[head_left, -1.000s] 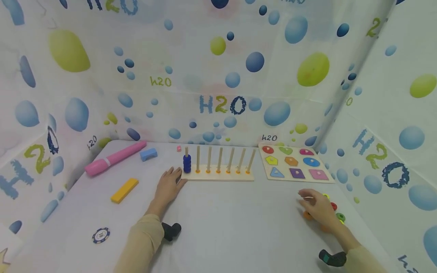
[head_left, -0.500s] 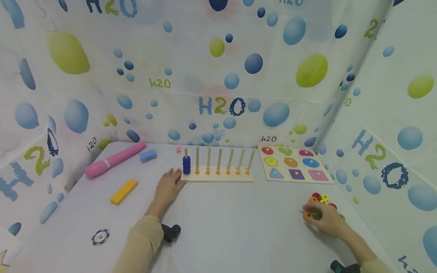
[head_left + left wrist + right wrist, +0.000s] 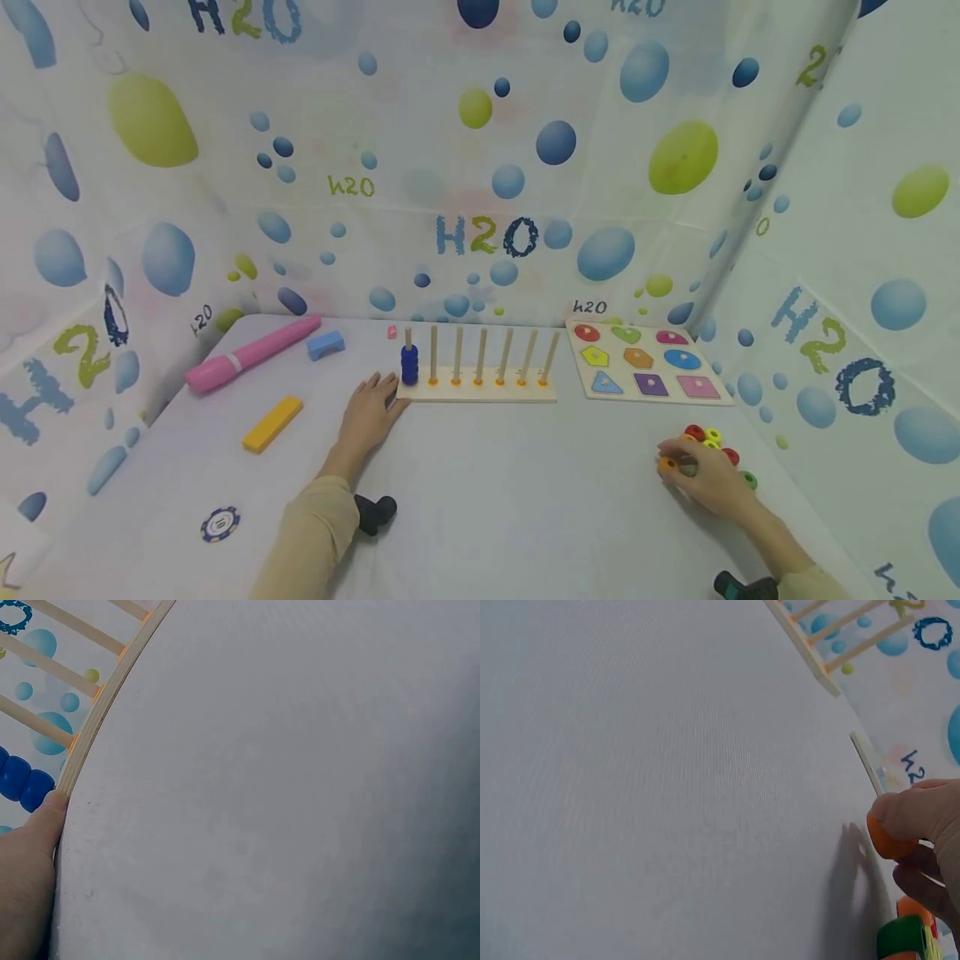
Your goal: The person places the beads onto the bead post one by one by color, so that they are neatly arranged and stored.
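Note:
My left hand [image 3: 367, 418] lies at the left end of the wooden peg board [image 3: 480, 396], fingers extended on the table and thumb against the board's front edge. Several dark blue beads [image 3: 409, 365] are stacked on the leftmost peg; the other pegs are bare. At the right, my right hand [image 3: 712, 482] pinches an orange bead [image 3: 889, 838] between thumb and fingers, raised over its shadow in the right wrist view. Beside and partly under that hand lie loose beads, among them a red bead [image 3: 695, 432], a yellow bead [image 3: 713, 436] and a green bead [image 3: 901, 937].
A shape puzzle board [image 3: 652, 396] stands at the back right. On the left are a pink marker-like tube [image 3: 255, 354], a blue block [image 3: 326, 344], a yellow block [image 3: 272, 424] and a poker chip [image 3: 221, 524]. A tiny pink piece [image 3: 392, 332] lies behind the peg board.
My right hand has come down to the loose beads, taken hold of an orange one and shifted it slightly left and up. My left hand has stayed at the peg board.

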The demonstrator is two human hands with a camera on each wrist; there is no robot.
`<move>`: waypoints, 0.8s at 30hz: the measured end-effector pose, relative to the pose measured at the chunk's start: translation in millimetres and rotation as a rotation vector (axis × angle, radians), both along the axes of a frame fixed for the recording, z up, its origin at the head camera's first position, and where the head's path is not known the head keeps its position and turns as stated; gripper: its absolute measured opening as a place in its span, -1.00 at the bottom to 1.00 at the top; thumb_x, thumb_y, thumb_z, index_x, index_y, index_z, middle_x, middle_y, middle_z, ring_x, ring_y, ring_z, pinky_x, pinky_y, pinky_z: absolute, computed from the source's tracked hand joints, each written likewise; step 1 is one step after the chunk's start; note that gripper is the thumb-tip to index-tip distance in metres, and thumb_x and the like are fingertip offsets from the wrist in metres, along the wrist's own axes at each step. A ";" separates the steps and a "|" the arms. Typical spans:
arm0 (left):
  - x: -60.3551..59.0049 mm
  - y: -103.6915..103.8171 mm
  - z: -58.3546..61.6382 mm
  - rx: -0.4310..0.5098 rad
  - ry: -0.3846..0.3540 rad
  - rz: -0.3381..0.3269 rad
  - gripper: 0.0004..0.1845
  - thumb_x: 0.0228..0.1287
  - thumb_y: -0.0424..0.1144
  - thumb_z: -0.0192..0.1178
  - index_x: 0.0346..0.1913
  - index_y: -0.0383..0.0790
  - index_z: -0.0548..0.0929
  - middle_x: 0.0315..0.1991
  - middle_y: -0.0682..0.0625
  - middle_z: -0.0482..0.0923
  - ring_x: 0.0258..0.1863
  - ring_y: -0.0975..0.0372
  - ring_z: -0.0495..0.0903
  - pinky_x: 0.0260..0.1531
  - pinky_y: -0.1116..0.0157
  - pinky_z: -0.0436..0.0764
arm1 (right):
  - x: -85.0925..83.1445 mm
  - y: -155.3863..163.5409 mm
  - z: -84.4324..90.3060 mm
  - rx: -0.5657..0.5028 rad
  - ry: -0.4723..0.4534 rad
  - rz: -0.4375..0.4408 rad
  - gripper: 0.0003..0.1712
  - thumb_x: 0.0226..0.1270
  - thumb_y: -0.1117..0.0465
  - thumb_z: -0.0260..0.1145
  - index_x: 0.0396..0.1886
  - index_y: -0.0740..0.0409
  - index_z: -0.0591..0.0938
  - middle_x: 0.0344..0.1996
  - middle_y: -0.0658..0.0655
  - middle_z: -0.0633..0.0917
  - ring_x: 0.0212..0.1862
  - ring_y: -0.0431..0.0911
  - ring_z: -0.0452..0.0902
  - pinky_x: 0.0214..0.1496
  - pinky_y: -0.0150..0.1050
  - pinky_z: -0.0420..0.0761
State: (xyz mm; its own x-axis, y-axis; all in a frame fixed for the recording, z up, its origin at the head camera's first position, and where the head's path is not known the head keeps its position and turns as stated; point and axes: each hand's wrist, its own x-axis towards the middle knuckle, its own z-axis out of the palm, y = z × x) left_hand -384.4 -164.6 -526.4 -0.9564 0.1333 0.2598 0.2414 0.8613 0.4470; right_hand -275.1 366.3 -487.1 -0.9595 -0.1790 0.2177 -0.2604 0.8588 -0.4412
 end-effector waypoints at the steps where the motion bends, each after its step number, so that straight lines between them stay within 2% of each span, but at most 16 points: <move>1: 0.2 -0.1 0.0 0.002 0.000 0.002 -0.38 0.35 0.01 0.11 0.28 -0.40 0.39 0.28 -0.25 0.34 0.36 -0.15 0.12 0.38 -0.03 -0.01 | -1.8 -2.2 0.4 -0.014 0.015 0.015 -0.63 0.07 0.26 0.47 -0.08 0.14 0.64 -0.19 0.00 0.70 -0.11 -0.07 0.63 -0.06 -0.15 0.65; 7: 1.1 0.0 1.1 -0.003 0.000 0.005 -0.38 0.34 0.00 0.11 0.28 -0.40 0.39 0.29 -0.25 0.34 0.36 -0.15 0.12 0.38 -0.04 0.00 | -15.9 -24.5 9.4 -0.109 0.077 0.095 -0.55 0.10 0.30 0.45 0.03 0.21 0.58 -0.13 0.05 0.68 -0.07 -0.07 0.61 -0.04 -0.18 0.64; 14: 1.6 -0.3 1.4 0.001 0.006 0.011 -0.38 0.34 0.00 0.12 0.28 -0.39 0.40 0.28 -0.24 0.35 0.36 -0.15 0.13 0.38 -0.04 0.02 | -44.7 -70.6 22.8 -0.188 0.196 0.240 -0.51 0.07 0.36 0.45 0.05 0.16 0.56 -0.13 0.15 0.68 -0.07 -0.09 0.62 -0.04 -0.17 0.63; 24: 0.7 -0.5 -0.1 0.004 -0.004 0.010 -0.38 0.33 -0.01 0.14 0.28 -0.39 0.39 0.29 -0.23 0.34 0.36 -0.13 0.12 0.38 -0.04 0.00 | -74.9 -146.4 44.2 -0.254 0.234 0.346 -0.53 0.08 0.40 0.43 0.03 0.21 0.56 -0.12 0.13 0.67 -0.05 -0.11 0.59 -0.02 -0.23 0.63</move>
